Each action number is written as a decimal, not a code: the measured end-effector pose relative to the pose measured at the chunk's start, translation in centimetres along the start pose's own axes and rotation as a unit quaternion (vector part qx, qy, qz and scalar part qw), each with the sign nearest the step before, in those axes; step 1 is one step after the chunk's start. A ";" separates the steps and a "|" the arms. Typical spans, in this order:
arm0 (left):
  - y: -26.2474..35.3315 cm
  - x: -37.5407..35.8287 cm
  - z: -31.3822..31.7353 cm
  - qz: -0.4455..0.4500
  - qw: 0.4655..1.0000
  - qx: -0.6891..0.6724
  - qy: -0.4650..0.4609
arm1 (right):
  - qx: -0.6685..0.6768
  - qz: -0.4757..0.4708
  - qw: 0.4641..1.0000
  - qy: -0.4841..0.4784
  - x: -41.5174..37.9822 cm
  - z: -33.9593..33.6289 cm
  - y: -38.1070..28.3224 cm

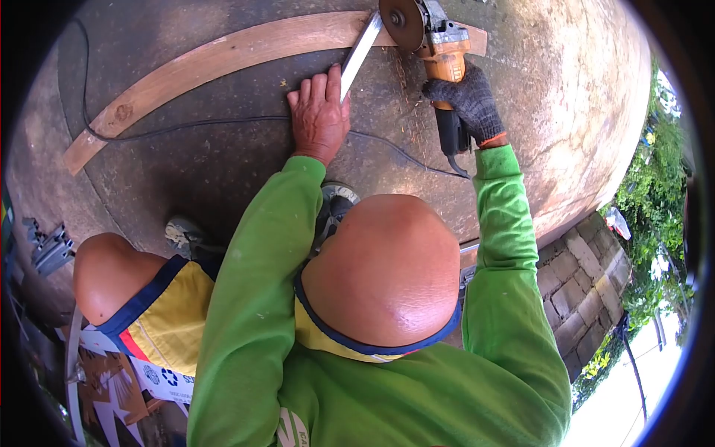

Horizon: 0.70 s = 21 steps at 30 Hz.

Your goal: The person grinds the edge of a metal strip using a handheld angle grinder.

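My gloved right hand (469, 100) is wrapped round the orange body of an angle grinder (447, 65). The grinder's cutting disc (403, 24) is beside the far end of a silver metal bar (360, 56). My bare left hand (320, 112) grips the near end of this bar, fingers pressed along its left side; part of the grip is hidden. Under the bar's far end lies a long curved wooden board (238, 51), flat on the concrete floor. The grinder's black cord (201, 120) runs across the floor and passes behind my left wrist.
My knees and shoes (339, 195) are close below the work. Several grey metal profiles (52, 249) lie at the left edge, above a printed cardboard box (112, 387). Stacked blocks (581, 276) and green plants (655, 194) are at the right.
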<state>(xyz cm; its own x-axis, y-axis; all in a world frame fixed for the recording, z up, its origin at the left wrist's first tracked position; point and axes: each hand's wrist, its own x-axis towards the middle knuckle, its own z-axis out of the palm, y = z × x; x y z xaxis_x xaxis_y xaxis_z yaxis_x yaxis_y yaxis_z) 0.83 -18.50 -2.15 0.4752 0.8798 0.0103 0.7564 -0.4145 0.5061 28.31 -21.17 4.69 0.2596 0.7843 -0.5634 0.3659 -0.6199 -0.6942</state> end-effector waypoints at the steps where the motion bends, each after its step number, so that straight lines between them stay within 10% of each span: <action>1: 0.0 0.0 0.0 0.001 1.000 0.001 0.001 | -0.001 -0.002 1.000 0.001 0.0 0.0 0.0; 21: 0.2 0.0 -0.2 0.001 1.000 0.000 0.000 | -0.054 0.012 0.998 0.006 0.1 0.2 -0.6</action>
<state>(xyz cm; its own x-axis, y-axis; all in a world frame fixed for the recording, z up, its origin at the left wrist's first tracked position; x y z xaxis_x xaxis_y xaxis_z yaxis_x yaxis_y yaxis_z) 0.89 -18.55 -1.89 0.4768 0.8790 0.0103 0.7553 -0.4157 0.5067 27.97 -20.77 5.00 0.2801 0.7696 -0.5738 0.4536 -0.6329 -0.6274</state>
